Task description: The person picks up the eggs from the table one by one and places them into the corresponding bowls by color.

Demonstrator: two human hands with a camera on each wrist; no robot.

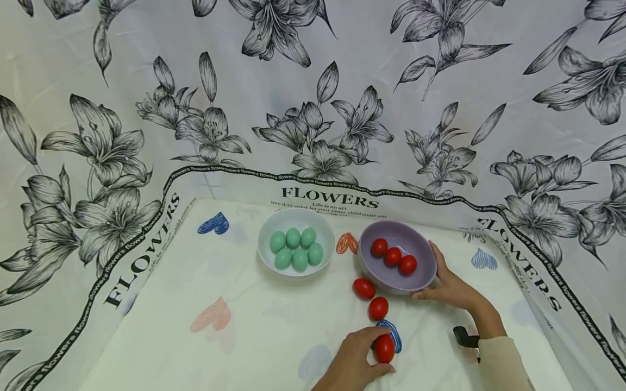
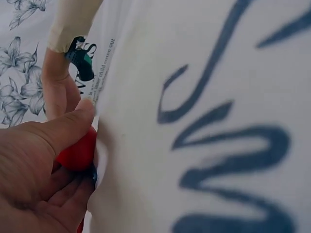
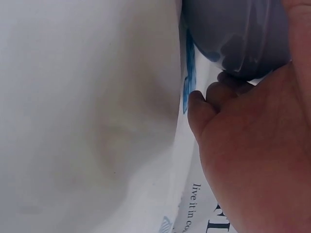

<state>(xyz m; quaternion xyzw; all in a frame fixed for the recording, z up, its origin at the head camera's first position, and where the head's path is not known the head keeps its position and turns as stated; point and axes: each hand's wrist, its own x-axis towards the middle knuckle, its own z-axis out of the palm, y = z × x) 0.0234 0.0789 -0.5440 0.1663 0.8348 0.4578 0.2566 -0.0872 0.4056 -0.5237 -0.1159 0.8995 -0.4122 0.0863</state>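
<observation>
My left hand [image 1: 353, 359] holds a red egg [image 1: 384, 349] near the front of the table, thumb on one side and fingers on the other. In the left wrist view the same egg [image 2: 80, 151] shows between thumb and fingers. At the right, my right hand [image 1: 452, 288] grips the side of a purple bowl [image 1: 419, 277], which tips slightly towards me. Three red eggs [image 1: 393, 257] lie inside it. Two more red eggs, one [image 1: 364, 289] against the bowl's near side and one [image 1: 379, 308] closer to me, rest on the cloth.
Left of the purple bowl stands a white bowl [image 1: 266, 259] with several pale green eggs [image 1: 300, 259]. A white cloth [image 1: 161, 326] printed with hearts covers the table. Flower-patterned fabric [image 1: 323, 125] rises behind and at both sides.
</observation>
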